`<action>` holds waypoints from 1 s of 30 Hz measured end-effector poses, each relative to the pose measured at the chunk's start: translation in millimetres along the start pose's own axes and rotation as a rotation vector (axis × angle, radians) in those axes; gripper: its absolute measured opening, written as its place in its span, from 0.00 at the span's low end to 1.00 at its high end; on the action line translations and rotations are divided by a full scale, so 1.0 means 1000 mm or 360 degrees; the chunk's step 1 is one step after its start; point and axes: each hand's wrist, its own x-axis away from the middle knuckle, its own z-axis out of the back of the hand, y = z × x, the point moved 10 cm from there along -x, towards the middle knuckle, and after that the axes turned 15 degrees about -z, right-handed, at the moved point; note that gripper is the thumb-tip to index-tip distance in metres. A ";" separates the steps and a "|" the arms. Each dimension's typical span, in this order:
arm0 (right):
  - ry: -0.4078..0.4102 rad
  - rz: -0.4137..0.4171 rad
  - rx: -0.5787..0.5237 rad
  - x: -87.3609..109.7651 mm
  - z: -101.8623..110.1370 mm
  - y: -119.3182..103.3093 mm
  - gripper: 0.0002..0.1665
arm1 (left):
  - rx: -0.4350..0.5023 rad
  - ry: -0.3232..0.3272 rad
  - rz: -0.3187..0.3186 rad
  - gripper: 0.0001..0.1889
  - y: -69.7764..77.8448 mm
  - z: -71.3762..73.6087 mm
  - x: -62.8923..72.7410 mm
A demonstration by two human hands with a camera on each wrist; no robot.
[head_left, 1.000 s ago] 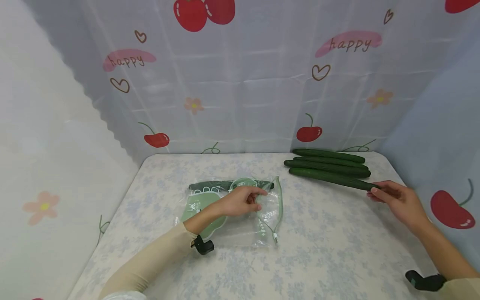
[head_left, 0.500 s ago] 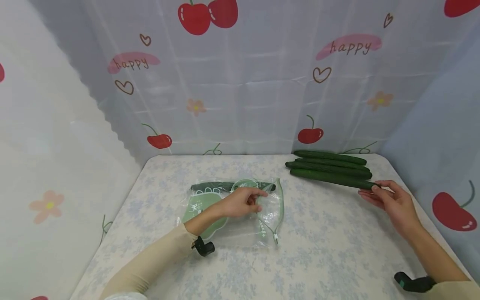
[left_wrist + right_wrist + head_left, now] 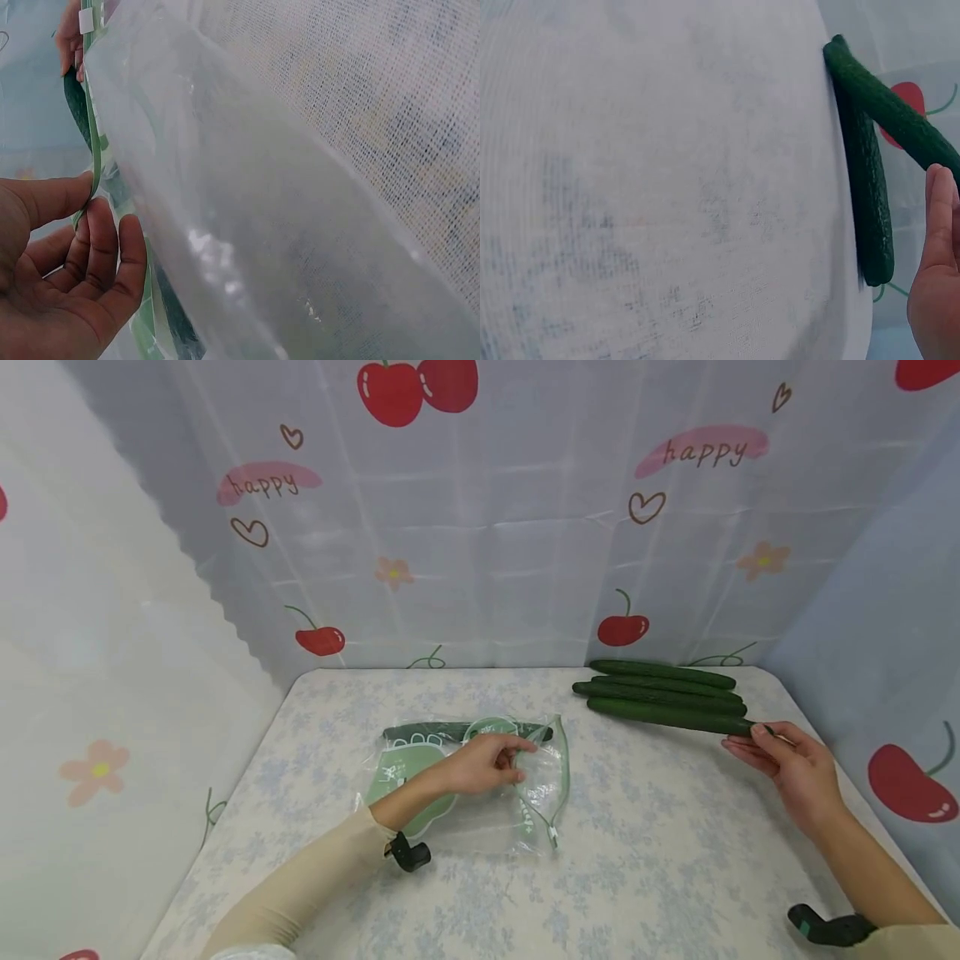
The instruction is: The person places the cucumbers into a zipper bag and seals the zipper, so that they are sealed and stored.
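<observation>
A dark green cucumber is being held by its right end in the right hand, at the far right of the table, with the fingers and thumb closed on it. Near the table's middle, a clear bag is being held by the left hand.

In the left wrist view, the bag's green edge is being pinched between thumb and forefinger, the other fingers being curved and apart from it; a white slider is also being shown there. From the head, this pinch is being partly hidden by the hand itself. In the right wrist view, the held cucumber is being seen slanting across another, its gripped end being cut off by the picture's edge.

Three more cucumbers are lying behind the held one; whether it is being touched by them cannot be told. A bagged cucumber is being covered by film, and part of the bag is being blocked by the left forearm. Behind, the table is being bordered by a cherry-printed curtain.
</observation>
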 end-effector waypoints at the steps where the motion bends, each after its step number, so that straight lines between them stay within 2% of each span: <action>1: -0.0033 -0.0008 -0.0066 0.000 -0.001 0.000 0.11 | 0.0005 0.0002 -0.0001 0.26 0.000 0.000 0.000; 4: -0.0106 -0.0034 -0.0221 0.001 -0.002 0.000 0.14 | 0.0012 0.0006 -0.0001 0.25 0.000 0.000 0.000; 7: -0.0130 -0.0044 -0.0231 0.004 -0.002 0.000 0.15 | 0.0005 0.0009 0.0001 0.25 0.001 0.001 -0.001; 13: -0.0184 -0.0007 -0.0156 0.014 -0.006 -0.004 0.16 | -0.0004 0.0007 0.0023 0.25 0.001 0.001 -0.001; 23: -0.0312 0.0062 -0.0051 0.026 -0.017 -0.006 0.20 | 0.0001 0.0007 0.0000 0.26 0.002 0.000 -0.003; 30: -0.0382 0.0038 0.0021 0.031 -0.030 -0.001 0.21 | 0.0010 0.0012 0.0013 0.26 0.001 -0.001 -0.002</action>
